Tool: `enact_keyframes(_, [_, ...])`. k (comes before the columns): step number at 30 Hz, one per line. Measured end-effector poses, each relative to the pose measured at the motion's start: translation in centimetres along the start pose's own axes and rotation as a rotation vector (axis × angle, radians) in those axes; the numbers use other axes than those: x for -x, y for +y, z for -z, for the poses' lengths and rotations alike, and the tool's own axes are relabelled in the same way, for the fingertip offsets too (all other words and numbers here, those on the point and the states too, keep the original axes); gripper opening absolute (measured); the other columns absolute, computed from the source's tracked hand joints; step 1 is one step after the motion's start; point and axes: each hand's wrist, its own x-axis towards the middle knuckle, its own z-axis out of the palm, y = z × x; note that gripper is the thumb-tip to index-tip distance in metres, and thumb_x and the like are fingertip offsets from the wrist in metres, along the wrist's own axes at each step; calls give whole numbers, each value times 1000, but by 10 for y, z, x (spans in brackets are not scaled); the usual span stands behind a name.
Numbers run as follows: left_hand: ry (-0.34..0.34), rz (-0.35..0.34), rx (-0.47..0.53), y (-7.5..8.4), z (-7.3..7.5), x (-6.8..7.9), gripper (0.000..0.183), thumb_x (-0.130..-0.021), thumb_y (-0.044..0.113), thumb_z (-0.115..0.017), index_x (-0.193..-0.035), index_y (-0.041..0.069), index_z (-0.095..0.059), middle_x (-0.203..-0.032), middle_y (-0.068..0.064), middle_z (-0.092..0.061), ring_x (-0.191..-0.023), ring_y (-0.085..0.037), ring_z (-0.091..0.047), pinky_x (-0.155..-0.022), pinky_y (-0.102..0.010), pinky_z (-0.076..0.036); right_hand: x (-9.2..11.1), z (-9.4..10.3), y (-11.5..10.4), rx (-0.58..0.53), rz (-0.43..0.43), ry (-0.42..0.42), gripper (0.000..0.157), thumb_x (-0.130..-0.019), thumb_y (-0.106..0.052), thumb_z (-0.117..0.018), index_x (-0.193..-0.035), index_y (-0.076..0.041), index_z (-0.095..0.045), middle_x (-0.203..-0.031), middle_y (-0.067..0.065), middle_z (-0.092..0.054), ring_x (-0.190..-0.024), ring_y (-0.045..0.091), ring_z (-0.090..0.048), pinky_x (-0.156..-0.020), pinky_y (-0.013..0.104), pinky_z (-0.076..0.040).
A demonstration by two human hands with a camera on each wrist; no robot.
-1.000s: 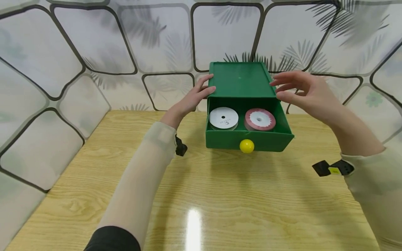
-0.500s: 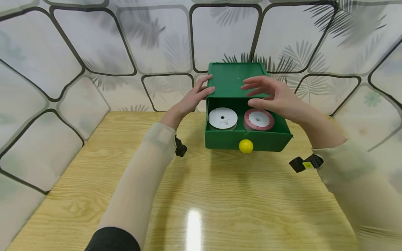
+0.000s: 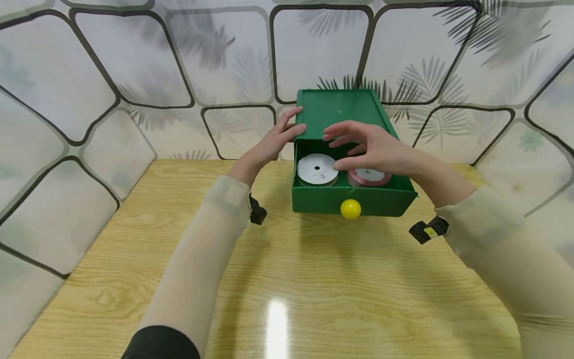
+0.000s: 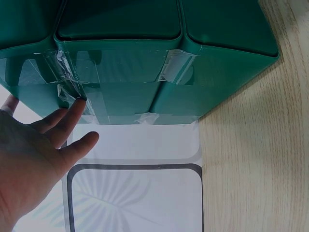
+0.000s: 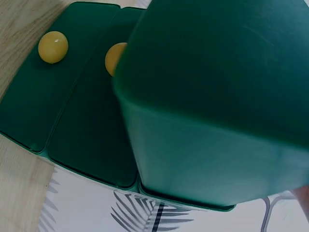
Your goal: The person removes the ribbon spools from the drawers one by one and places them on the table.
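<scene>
A green drawer cabinet (image 3: 343, 107) stands at the back of the table, its top drawer (image 3: 309, 201) pulled out by a yellow ball knob (image 3: 351, 209). Inside lie two spools: a white-faced spool (image 3: 314, 167) on the left and a pink-edged spool (image 3: 367, 179) on the right, partly covered by my right hand (image 3: 378, 149). That hand hovers over the drawer with thumb and fingers apart, the thumb at the white-faced spool's right edge; contact cannot be told. My left hand (image 3: 271, 142) rests against the cabinet's left side, fingertips (image 4: 79, 104) at the taped seam.
In the right wrist view, two closed drawers with yellow knobs (image 5: 53, 47) sit below the pulled-out one. Clear tape (image 4: 120, 67) joins the cabinet's units. A patterned wall covering (image 3: 237, 55) stands right behind the cabinet. The wood-grain table (image 3: 314, 279) stretches in front.
My right hand has moved left and down, from the cabinet's right edge to above the drawer near the white-faced spool. The left hand stays at the cabinet's side.
</scene>
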Motion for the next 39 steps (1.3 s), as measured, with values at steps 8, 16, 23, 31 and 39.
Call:
enact_keyframes(8, [6, 2, 0, -1, 0, 0, 60, -104, 31, -40, -157, 24, -15, -152, -15, -29, -135, -24, -35, -106, -39, -29, -7, -8, 6, 62, -5, -67, 59, -91, -13, -70, -143, -3, -44, -144, 14, -45, -133, 27, -40, -101, 52, -34])
enact_keyframes(16, [0, 2, -9, 0, 0, 1, 59, -104, 31, -40, -157, 25, -14, -153, -14, -29, -135, -25, -35, -107, -39, -28, -13, -11, 11, 82, -34, -124, 68, -90, -11, -71, -148, -2, -37, -153, 16, -33, -137, 29, -35, -104, 50, -33])
enact_keyframes(23, [2, -5, 0, 0, 0, 1, 59, -104, 31, -40, -157, 24, -14, -152, -15, -29, -134, -24, -36, -106, -39, -29, -18, -10, 13, 132, -75, -189, 75, -90, -19, -72, -152, -6, -31, -156, 15, -26, -141, 28, -26, -108, 50, -26])
enact_keyframes(31, [1, -12, 5, -3, 1, 0, 60, -104, 31, -40, -157, 23, -14, -152, -16, -29, -135, -24, -35, -107, -41, -29, -26, -14, 17, 223, -40, -229, 78, -89, -21, -74, -151, -3, -31, -153, 16, -32, -132, 28, -37, -103, 48, -33])
enact_keyframes(39, [-2, -7, -13, -2, 1, 2, 60, -104, 32, -40, -157, 25, -14, -153, -15, -28, -135, -25, -35, -107, -40, -29, -26, -19, 20, 268, -9, -229, 72, -88, -13, -74, -148, 2, -36, -150, 18, -37, -130, 30, -39, -103, 48, -33])
